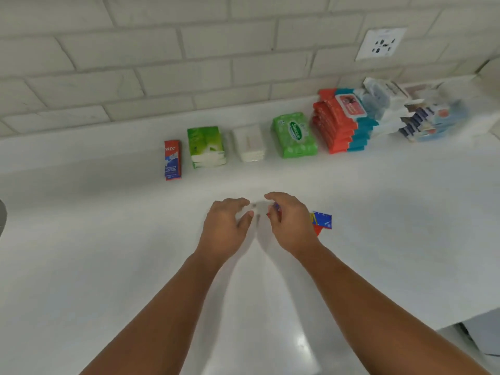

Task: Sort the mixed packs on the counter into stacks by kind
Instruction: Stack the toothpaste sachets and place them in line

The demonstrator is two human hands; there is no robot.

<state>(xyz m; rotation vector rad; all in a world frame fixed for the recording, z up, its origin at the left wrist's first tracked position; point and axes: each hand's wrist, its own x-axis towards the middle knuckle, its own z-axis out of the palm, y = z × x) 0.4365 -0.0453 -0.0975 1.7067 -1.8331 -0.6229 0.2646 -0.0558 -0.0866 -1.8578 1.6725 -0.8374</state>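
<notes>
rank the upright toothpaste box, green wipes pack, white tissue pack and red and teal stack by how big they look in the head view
1. red and teal stack
2. green wipes pack
3. white tissue pack
4. toothpaste box, tall as the tissue pack but far narrower

All stand in one row at similar depth, so nearness hardly skews this.

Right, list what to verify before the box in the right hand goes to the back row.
1. Right hand grips the red and blue box: ok.
2. Left hand holds nothing: ok.
3. Held box matches the toothpaste box at the row's left end: cannot tell, the hand covers most of its print.
4. Bare counter between the hands and that box: ok.
5. Pile at the far right sorted: not ok, mixed packs lean there.
</notes>
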